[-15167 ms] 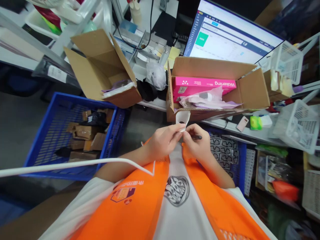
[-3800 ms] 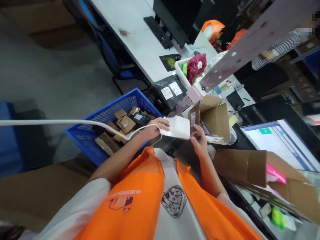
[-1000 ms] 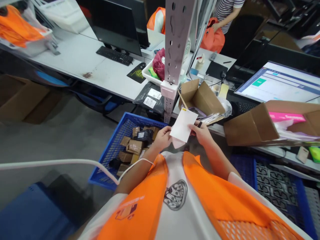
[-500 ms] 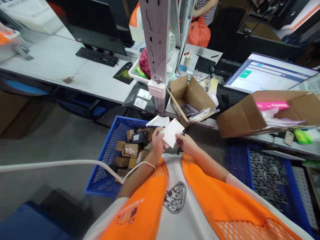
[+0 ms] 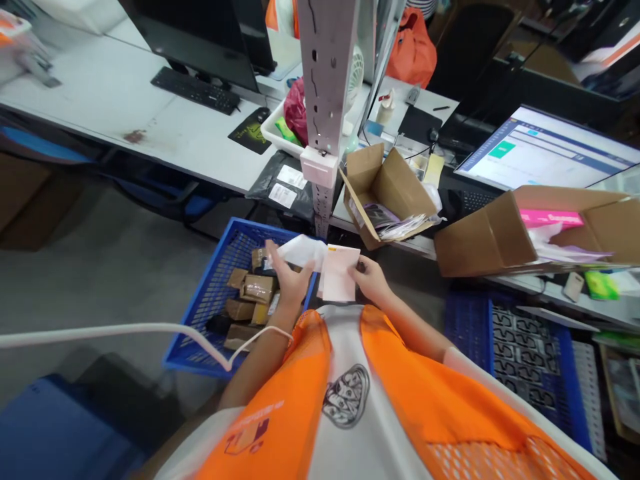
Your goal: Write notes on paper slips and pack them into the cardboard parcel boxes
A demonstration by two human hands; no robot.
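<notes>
In the head view, the work appears to be partway through, with paper held up in front of the body. The right hand [image 5: 374,281] has its fingertips clamped on the right edge of a pale card [image 5: 341,277], which has a small orange mark along its far edge. The left hand [image 5: 293,283] is loose, with its thumb and fingers spread; it lies to the left of the card, and the two hands are apart. A thin white sheet [image 5: 301,252] lies across the far side of the left hand, just left of the card. Whether it touches the fingers, or is joined to the card, cannot be told.

Neither paper is set down, so the handling of both looks unfinished. Below and to the left, a blue crate [image 5: 207,290] already holds several brown parcels [image 5: 259,289], which suggests other pieces are finished; how many more remain does not show.

On the far side, an open carton [image 5: 400,180] contains a stack of papers [image 5: 406,228], apart from both hands. Farther right, a larger carton [image 5: 485,237] stands open with a pink box [image 5: 550,219] inside. Left of the smaller carton lies a black parcel [image 5: 303,201] bearing white labels, so it looks ready.
</notes>
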